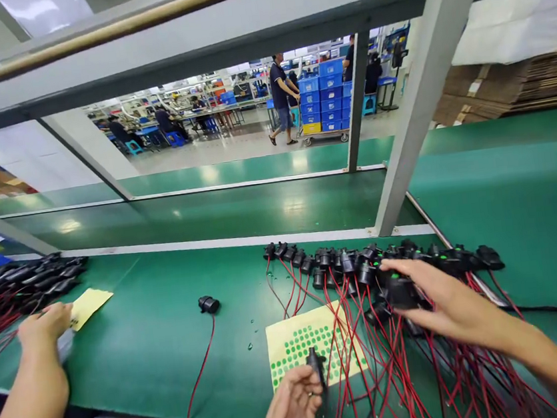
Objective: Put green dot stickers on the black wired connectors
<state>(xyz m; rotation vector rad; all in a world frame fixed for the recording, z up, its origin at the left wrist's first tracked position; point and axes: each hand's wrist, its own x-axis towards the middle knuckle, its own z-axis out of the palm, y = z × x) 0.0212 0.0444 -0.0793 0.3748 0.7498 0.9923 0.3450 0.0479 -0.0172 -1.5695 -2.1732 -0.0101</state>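
At far left a co-worker's hand (45, 324) rests near a yellow sheet (88, 304) and a heap of wired plugs (25, 281) on the green bench (146, 331). 1 loose plug (209, 304) lies alone at centre, its red lead trailing toward me. My left hand (291, 409), near and low, is closed around a small black socket (316, 364) over the yellow sticker sheet (298, 344) of green dots. My right hand (440, 304), fingers spread, presses on the socket pile (365, 263) at right. I judge these light, hard plastic with limp wires; best gripped by the body, not the lead.
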